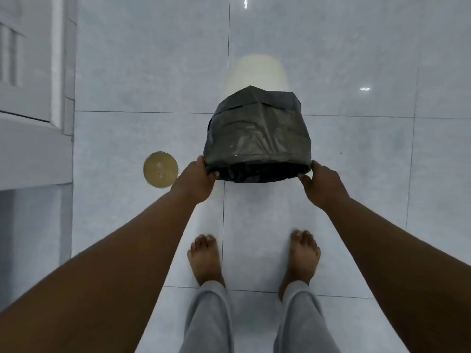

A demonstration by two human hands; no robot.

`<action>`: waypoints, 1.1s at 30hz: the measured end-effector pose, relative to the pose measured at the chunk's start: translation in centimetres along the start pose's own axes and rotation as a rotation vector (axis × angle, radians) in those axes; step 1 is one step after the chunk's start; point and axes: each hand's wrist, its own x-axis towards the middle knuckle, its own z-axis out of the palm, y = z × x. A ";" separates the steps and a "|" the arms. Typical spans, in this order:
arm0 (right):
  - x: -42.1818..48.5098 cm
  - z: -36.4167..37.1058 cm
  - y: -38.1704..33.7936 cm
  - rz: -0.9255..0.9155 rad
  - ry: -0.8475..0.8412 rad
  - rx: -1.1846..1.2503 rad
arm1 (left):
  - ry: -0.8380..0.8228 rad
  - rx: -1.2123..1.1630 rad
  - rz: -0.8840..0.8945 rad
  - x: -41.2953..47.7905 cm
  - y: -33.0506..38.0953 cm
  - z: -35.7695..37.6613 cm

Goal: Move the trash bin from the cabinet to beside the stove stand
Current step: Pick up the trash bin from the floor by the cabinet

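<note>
A cream trash bin [254, 72] lined with a black plastic bag [257, 133] is in the middle of the head view, above the pale tiled floor. Its bag-covered rim faces me and its pale body points away. My left hand [196, 180] grips the rim's left side. My right hand [322, 183] grips the rim's right side. Both arms are stretched forward. Whether the bin touches the floor cannot be told.
A white cabinet [33, 103] with a panelled door stands along the left edge. A round brass floor drain cover [160, 169] lies on the tiles left of my left hand. My bare feet [254, 258] stand just behind the bin. Open tiled floor [382, 161] lies ahead and right.
</note>
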 end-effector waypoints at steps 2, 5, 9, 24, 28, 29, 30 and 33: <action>0.3 -0.2 0.1 0.003 0.055 0.014 | 0.034 0.048 -0.018 0.3 0.2 -0.1; -0.3 -1.4 -0.3 -0.021 0.111 0.024 | 0.104 0.062 -0.042 -0.6 0.7 -1.3; -2.8 -5.1 -2.3 -0.059 0.237 0.171 | 0.251 -0.031 -0.070 -2.8 2.0 -4.2; -2.3 -11.9 -4.7 -0.013 0.216 0.055 | 0.078 -0.237 -0.028 -5.0 4.9 -8.6; -2.3 -10.7 -3.2 -0.020 0.222 0.126 | 0.066 -0.339 0.024 -5.0 3.4 -7.7; -2.4 -10.4 -2.8 -0.017 0.233 0.163 | 0.076 -0.332 0.067 -4.9 2.7 -7.3; -2.4 -10.1 -2.2 -0.007 0.234 0.183 | 0.086 -0.295 0.117 -4.6 1.9 -6.9; -2.6 -9.2 -0.4 0.036 0.212 0.283 | 0.054 -0.073 0.186 -3.8 -0.9 -5.4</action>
